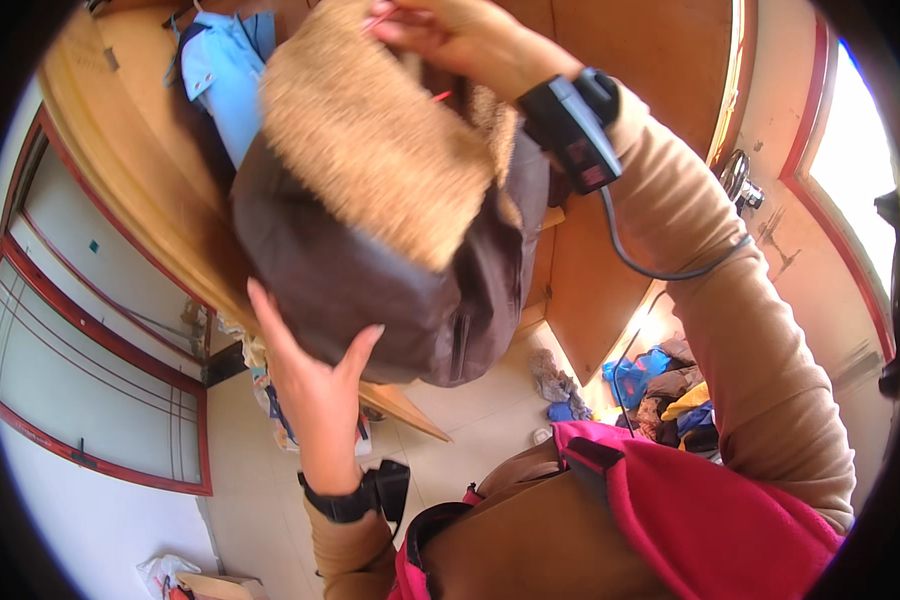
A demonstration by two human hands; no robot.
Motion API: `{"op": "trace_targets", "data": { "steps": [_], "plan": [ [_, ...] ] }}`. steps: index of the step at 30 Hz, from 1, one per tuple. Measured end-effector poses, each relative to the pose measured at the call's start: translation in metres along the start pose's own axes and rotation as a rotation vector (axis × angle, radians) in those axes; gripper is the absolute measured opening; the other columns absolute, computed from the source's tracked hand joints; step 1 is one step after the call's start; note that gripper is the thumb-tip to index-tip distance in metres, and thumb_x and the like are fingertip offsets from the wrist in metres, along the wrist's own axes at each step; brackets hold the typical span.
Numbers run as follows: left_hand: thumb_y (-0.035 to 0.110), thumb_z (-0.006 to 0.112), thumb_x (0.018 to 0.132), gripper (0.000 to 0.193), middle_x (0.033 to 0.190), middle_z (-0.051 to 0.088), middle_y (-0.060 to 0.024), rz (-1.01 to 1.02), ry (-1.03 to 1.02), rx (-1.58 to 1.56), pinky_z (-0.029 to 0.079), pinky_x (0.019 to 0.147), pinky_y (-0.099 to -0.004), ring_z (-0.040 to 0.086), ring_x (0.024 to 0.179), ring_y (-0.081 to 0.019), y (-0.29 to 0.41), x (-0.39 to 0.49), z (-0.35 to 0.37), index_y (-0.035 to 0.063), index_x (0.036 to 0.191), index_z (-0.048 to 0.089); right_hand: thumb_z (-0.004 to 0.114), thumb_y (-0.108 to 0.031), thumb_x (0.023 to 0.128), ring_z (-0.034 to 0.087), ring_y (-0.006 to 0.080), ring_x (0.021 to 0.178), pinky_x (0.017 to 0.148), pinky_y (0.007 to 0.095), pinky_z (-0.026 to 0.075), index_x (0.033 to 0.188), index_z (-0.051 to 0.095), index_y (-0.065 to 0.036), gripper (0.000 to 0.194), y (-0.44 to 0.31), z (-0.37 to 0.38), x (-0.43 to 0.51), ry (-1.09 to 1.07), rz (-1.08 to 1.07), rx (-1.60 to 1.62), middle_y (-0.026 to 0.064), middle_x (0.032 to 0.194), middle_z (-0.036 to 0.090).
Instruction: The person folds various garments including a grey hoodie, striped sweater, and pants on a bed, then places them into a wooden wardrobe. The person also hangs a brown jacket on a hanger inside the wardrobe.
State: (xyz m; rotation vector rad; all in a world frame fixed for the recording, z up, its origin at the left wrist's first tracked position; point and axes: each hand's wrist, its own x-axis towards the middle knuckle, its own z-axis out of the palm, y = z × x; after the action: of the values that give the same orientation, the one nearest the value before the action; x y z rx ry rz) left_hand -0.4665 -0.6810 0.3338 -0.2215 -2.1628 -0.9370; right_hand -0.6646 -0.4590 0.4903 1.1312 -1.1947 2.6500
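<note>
A dark brown leather jacket (345, 277) with a tan fur collar (375, 142) hangs before me, blurred by motion. Above it, my right hand (450, 34) pinches a thin red piece that looks like a hanger (379, 16). Another bit of red shows beside the collar. My left hand (315, 375) is at the jacket's lower left, thumb and a finger spread wide against the leather; its other fingers are hard to make out. Both wrists wear black strapped devices, the right one (570, 131) with a cable along the sleeve.
Behind the jacket stands an open wooden wardrobe (637, 90), with a light blue garment (225, 82) hanging at left. A clothes pile (667, 397) lies on the tiled floor (450, 401) at right. Red-framed glass panels (97, 375) are at left, a bright window (855, 172) at right.
</note>
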Motion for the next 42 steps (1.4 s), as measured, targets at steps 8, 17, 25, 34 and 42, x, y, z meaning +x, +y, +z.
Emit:
{"op": "trace_targets", "data": {
  "steps": [8, 17, 25, 34, 42],
  "plan": [
    [0.011, 0.079, 0.06, 0.081, 0.12, 0.045, -0.0127, -0.571, -0.058, -0.472, 0.043, 0.087, -0.0353, 0.05, 0.102, -0.0214, -0.019, -0.031, 0.007, -0.002, 0.127, 0.034, 0.037, -0.012, 0.095, 0.061, 0.0278, 0.084, 0.079, 0.0372, 0.054, 0.094, 0.051, 0.007, 0.024, 0.022, 0.028, 0.036, -0.065, 0.321, 0.057, 0.0139, 0.085, 0.058],
    [0.028, 0.089, 0.048, 0.12, 0.132, 0.032, -0.0145, -0.314, -0.047, -0.467, 0.033, 0.099, -0.0358, 0.037, 0.119, -0.0251, -0.063, -0.064, 0.031, -0.0035, 0.135, 0.012, 0.047, -0.012, 0.09, 0.061, 0.0193, 0.069, 0.063, 0.029, 0.055, 0.085, 0.056, 0.002, 0.018, 0.05, 0.045, 0.079, -0.251, 0.372, 0.08, 0.0103, 0.078, 0.06],
    [0.013, 0.081, 0.062, 0.082, 0.12, 0.049, -0.0144, -0.502, -0.3, -0.534, 0.04, 0.091, -0.0324, 0.049, 0.108, -0.0208, -0.026, -0.038, 0.07, -0.0044, 0.127, 0.034, 0.048, -0.017, 0.086, 0.057, 0.0159, 0.073, 0.069, 0.0304, 0.048, 0.087, 0.056, -0.005, 0.014, 0.079, 0.024, 0.115, -0.203, 0.429, -0.065, 0.0052, 0.08, 0.058],
    [0.021, 0.069, 0.078, 0.05, 0.106, 0.06, -0.0119, -0.539, -0.394, -0.598, 0.044, 0.085, -0.0282, 0.056, 0.099, -0.0172, -0.064, -0.018, 0.135, -0.0009, 0.118, 0.049, 0.041, -0.016, 0.089, 0.061, 0.0225, 0.074, 0.067, 0.034, 0.05, 0.097, 0.057, 0.0, 0.024, 0.105, -0.04, 0.139, -0.132, 0.425, -0.048, 0.012, 0.087, 0.062],
    [0.016, 0.067, 0.081, 0.03, 0.098, 0.064, -0.0064, -0.697, -0.261, -0.39, 0.046, 0.079, -0.0271, 0.058, 0.091, -0.0127, -0.082, 0.043, 0.144, -0.0006, 0.105, 0.06, 0.045, -0.026, 0.091, 0.061, 0.0217, 0.078, 0.068, 0.0325, 0.049, 0.101, 0.057, 0.002, 0.032, 0.186, -0.094, 0.246, -0.184, 0.325, -0.156, 0.0121, 0.091, 0.061]
  ]
}}
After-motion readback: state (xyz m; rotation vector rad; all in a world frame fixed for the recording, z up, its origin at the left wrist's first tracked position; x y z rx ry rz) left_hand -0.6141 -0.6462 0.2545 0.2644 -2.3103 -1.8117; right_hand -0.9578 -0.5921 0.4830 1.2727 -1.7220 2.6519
